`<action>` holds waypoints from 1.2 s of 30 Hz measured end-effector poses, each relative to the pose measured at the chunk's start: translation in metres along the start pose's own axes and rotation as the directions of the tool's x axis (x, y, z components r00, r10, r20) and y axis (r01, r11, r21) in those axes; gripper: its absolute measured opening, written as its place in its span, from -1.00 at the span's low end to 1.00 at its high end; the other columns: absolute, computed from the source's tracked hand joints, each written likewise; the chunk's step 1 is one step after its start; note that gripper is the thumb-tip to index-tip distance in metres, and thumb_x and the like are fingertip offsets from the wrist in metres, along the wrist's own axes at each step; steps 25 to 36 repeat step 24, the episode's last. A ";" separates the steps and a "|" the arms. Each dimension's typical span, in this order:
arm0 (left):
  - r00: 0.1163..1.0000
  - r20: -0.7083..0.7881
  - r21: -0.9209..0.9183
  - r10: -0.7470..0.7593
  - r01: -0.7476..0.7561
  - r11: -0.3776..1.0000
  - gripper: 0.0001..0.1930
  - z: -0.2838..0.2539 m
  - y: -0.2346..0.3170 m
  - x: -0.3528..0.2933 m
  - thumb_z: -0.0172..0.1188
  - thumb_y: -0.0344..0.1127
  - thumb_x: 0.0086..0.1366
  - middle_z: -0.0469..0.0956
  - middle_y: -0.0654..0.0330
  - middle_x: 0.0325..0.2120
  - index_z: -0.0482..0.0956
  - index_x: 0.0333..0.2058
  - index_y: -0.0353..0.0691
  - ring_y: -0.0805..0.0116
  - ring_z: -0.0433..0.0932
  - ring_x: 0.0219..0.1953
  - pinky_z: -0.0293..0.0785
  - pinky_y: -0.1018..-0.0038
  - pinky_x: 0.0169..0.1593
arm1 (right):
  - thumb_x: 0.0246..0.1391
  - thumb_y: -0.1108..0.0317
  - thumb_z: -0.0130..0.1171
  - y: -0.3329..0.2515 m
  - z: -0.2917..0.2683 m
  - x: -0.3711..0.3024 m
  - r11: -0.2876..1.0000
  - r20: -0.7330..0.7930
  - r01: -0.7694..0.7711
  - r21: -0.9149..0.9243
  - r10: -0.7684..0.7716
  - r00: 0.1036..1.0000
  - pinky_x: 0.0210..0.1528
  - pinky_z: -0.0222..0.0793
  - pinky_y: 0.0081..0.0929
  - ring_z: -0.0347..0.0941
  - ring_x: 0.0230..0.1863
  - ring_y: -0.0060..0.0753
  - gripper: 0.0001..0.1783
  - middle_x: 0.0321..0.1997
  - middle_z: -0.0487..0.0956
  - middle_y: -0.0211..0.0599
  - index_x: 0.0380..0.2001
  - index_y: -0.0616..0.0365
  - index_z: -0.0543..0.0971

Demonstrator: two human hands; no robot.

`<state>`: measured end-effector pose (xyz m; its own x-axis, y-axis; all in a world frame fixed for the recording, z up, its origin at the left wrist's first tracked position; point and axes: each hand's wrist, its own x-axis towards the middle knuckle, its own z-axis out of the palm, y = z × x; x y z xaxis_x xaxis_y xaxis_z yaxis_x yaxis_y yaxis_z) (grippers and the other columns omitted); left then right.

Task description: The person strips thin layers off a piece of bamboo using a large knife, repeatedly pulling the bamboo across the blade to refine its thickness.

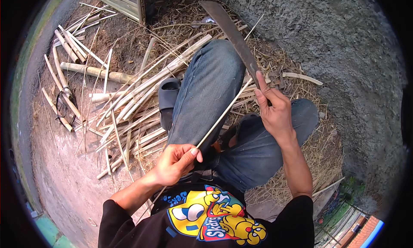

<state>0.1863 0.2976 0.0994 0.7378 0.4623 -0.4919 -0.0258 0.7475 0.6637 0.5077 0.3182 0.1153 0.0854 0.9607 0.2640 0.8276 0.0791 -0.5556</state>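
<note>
Closed around a thin pale bamboo strip (pixel 219 120), my left hand (pixel 176 163) is low in front of my body, thumb on top. The strip slants up to the right across my jeans-clad leg and meets the blade of a machete (pixel 234 35). My right hand (pixel 275 111) grips the machete near the blade's base, index finger laid along the metal; its handle is hidden in the hand. The dark blade points up and to the left, over my raised knee (pixel 215 63). A thin pale end shows beyond the blade; whether it belongs to the same strip I cannot tell.
Split bamboo pieces (pixel 142 97) lie heaped left of my legs, beside a dark sandal (pixel 169 93). Farther left are a bamboo pole (pixel 97 71) and a tied bundle (pixel 64 93). A rough grey wall (pixel 344 54) rises on the right, with dry shavings (pixel 279 54) along its foot.
</note>
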 end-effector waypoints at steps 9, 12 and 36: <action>0.929 0.349 0.937 0.121 -0.347 -0.036 -0.77 0.008 -0.023 -0.024 0.20 -0.27 0.32 0.57 0.15 -0.38 0.68 -0.15 -0.25 0.18 0.63 -0.31 0.55 0.31 -0.27 | 0.16 0.16 0.36 -0.033 -0.046 -0.083 0.995 0.296 0.101 0.003 -0.097 0.950 -0.49 0.39 -0.32 0.42 -0.58 -0.31 -0.43 -0.58 0.45 -0.33 0.26 -0.07 0.56; 0.911 0.412 0.889 0.013 -0.399 -0.225 -0.72 0.013 -0.026 -0.028 0.19 -0.25 0.28 0.53 0.26 -0.31 0.70 -0.10 -0.21 0.36 0.59 -0.19 0.53 0.45 -0.20 | 0.10 0.11 0.39 -0.030 -0.053 -0.099 0.982 0.387 0.154 -0.112 -0.100 0.917 -0.48 0.45 -0.28 0.47 -0.58 -0.28 -0.37 -0.57 0.45 -0.34 0.25 -0.08 0.56; 0.695 0.690 0.724 0.204 -0.664 -0.185 -0.54 0.045 0.106 -0.037 0.28 -0.36 0.18 0.69 0.08 -0.13 0.58 0.08 -0.32 0.15 0.72 -0.30 0.68 0.30 -0.31 | 0.12 0.09 0.35 -0.040 -0.102 -0.083 0.997 0.371 -0.053 0.056 0.028 0.928 0.01 0.49 -0.29 0.59 -0.01 -0.05 -0.41 0.03 0.62 -0.02 0.13 0.25 0.60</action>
